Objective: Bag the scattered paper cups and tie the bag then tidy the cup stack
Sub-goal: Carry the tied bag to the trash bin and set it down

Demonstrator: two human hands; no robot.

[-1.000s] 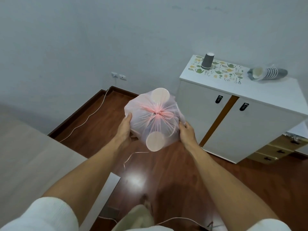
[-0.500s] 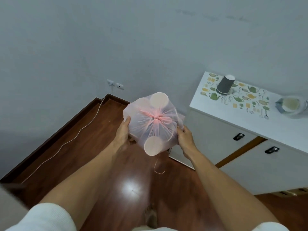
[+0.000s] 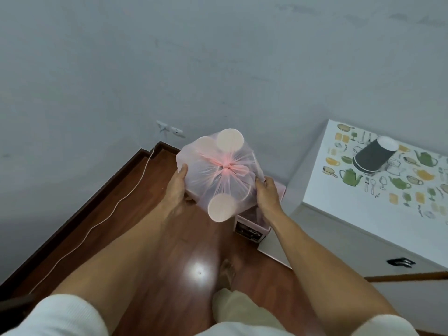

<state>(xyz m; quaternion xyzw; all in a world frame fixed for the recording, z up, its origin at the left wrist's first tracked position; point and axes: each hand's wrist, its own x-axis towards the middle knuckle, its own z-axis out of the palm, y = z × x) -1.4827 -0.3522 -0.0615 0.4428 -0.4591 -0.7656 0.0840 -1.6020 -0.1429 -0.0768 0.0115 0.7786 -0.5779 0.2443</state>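
Observation:
I hold a pink translucent bag [image 3: 219, 175] knotted at its top, with pale paper cups pressing against the plastic from inside. My left hand [image 3: 176, 184] grips its left side and my right hand [image 3: 268, 194] grips its right side. The bag hangs in the air above a small pink bin [image 3: 253, 226] on the floor, which it mostly hides. A short stack of dark grey cups [image 3: 374, 155] stands upside down on the white cabinet's patterned top [image 3: 339, 190] at the right.
The white cabinet has black door handles [image 3: 400, 262] on its front. A grey wall with a socket [image 3: 171, 129] stands ahead. A white cable [image 3: 97, 226] runs along the wooden floor by the dark skirting. My foot [image 3: 226, 272] is below the bag.
I have walked toward the cabinet's left end with the bag held in both hands. The pink bin has come into view under the bag, and the lying sleeve of cups has left the frame.

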